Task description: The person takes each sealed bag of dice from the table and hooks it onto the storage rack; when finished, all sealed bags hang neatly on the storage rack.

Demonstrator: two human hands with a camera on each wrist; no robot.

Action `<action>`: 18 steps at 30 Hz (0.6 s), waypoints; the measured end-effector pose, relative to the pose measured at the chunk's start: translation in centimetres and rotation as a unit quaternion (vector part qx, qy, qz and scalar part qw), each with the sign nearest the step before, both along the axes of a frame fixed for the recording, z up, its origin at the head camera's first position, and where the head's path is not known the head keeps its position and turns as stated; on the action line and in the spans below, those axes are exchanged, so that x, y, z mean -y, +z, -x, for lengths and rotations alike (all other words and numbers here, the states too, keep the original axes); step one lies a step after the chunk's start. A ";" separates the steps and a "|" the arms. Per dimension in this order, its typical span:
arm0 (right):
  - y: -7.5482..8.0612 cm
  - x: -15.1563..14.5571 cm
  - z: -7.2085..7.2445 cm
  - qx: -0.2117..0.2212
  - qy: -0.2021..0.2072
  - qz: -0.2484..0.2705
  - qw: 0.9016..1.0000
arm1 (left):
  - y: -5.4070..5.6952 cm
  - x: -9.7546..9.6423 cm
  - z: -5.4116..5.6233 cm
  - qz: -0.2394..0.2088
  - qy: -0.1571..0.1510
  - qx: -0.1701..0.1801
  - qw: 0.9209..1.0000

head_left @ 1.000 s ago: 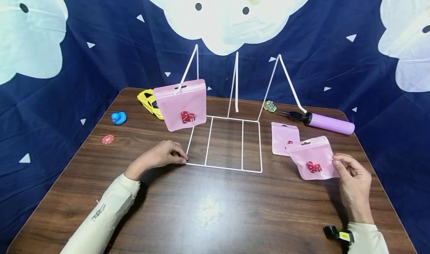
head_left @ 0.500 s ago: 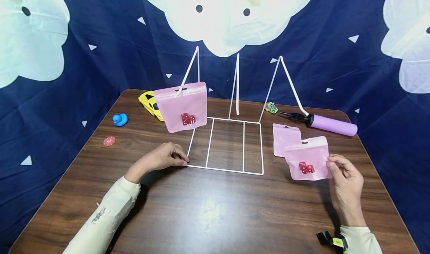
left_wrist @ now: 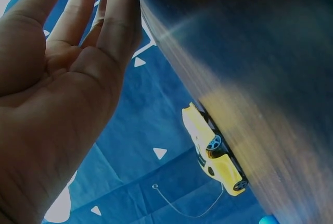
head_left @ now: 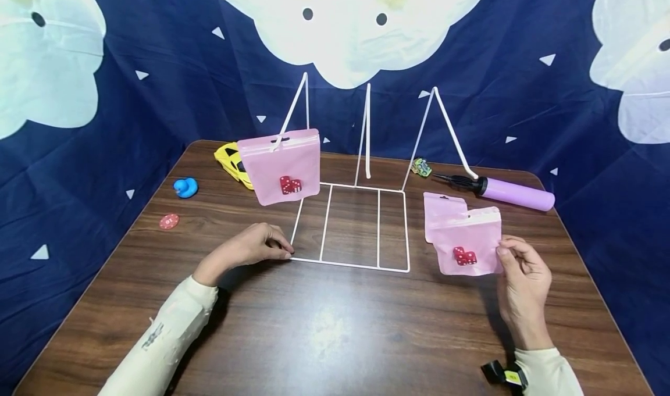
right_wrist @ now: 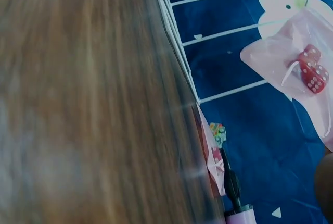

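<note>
My right hand (head_left: 526, 285) pinches the side edge of a pink zip bag (head_left: 445, 233) with red dice (head_left: 464, 256) inside, held above the table. Behind it, partly covered, a second pink zip bag (head_left: 437, 204) lies on the wood. At the front left corner of a white wire rack (head_left: 349, 263), my left hand (head_left: 253, 246) holds the frame between thumb and fingers. From the rack's left arm hangs another pink zip bag (head_left: 262, 175) with red dice (head_left: 290, 185) in it. The middle arm (head_left: 368, 134) and right arm (head_left: 454, 134) carry nothing.
A yellow toy car (head_left: 230, 162) stands behind the hanging bag. At the left are a blue rubber duck (head_left: 185, 187) and a red poker chip (head_left: 169, 221). A purple hand pump (head_left: 515, 193) and a small colourful toy (head_left: 421, 167) lie at the back right.
My right hand has moved left with its bag, which now covers more of the bag lying behind it. The left hand keeps its place at the rack's corner.
</note>
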State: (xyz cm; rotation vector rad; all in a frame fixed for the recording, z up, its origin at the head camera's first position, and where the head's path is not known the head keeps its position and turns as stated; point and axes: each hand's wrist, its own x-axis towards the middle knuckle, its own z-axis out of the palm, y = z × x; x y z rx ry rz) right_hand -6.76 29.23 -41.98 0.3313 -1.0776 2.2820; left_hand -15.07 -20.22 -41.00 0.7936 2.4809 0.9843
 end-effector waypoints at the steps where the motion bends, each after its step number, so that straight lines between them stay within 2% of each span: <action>1: 0.1 0.1 0.0 0.001 0.000 -0.002 1.000 | 0.0 0.0 0.0 0.000 0.000 -0.001 1.000; 9: 0.7 0.9 0.3 0.004 0.006 -0.005 1.000 | -0.1 -0.2 0.1 -0.006 -0.008 -0.005 1.000; 18: 1.6 2.9 1.1 -0.003 0.025 -0.006 1.000 | -0.1 -0.1 0.0 -0.001 0.002 -0.005 1.000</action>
